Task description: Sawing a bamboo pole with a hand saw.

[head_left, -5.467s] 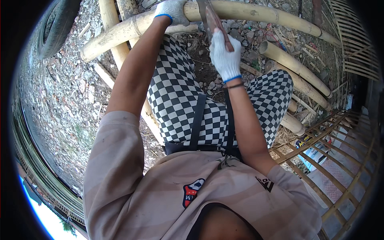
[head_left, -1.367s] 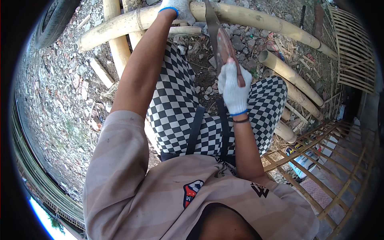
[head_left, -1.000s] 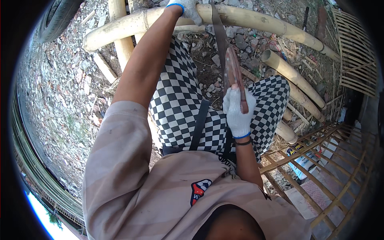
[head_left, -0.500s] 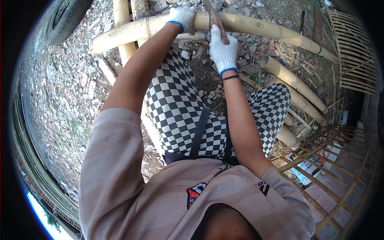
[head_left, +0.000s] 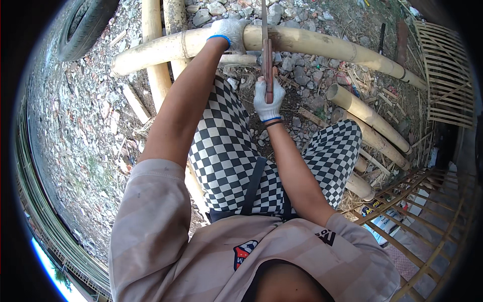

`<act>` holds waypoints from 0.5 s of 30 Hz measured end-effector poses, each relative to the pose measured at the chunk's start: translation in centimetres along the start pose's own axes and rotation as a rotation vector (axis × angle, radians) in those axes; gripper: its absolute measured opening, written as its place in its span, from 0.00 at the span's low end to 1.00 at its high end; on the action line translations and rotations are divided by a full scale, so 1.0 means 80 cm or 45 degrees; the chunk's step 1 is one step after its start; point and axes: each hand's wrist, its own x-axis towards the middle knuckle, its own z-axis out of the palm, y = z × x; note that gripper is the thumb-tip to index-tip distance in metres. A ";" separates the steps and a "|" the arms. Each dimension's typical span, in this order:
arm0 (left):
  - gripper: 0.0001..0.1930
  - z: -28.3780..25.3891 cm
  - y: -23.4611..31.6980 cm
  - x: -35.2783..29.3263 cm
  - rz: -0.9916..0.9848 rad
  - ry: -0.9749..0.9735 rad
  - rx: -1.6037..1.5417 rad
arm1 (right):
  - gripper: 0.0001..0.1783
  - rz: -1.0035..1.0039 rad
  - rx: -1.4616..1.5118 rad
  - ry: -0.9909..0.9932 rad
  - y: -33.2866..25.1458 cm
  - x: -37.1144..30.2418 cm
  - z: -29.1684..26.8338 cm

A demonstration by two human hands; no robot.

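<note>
Saw [head_left: 267,60] points away, crossing bamboo pole [head_left: 322,45]

Wearing a loose beige short-sleeved shirt [head_left: 201,251] with faint stripes, a small red, white and blue emblem on the chest and dark lettering near one shoulder. Wearing black-and-white checkered trousers [head_left: 236,161] with dark straps hanging at the waist. Sporting white knit gloves with blue cuffs on both hands: left [head_left: 230,31], right [head_left: 268,98]. Wearing a dark band at the right wrist.
</note>
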 end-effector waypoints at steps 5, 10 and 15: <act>0.39 -0.007 0.002 -0.012 -0.029 -0.059 -0.035 | 0.29 0.279 -0.062 -0.159 -0.098 0.093 -0.009; 0.37 0.010 0.022 0.000 0.026 0.054 -0.020 | 0.32 0.454 0.044 -0.223 -0.089 0.084 -0.048; 0.38 0.002 0.018 -0.009 0.009 -0.049 -0.038 | 0.23 0.662 0.209 -0.264 -0.170 -0.051 -0.147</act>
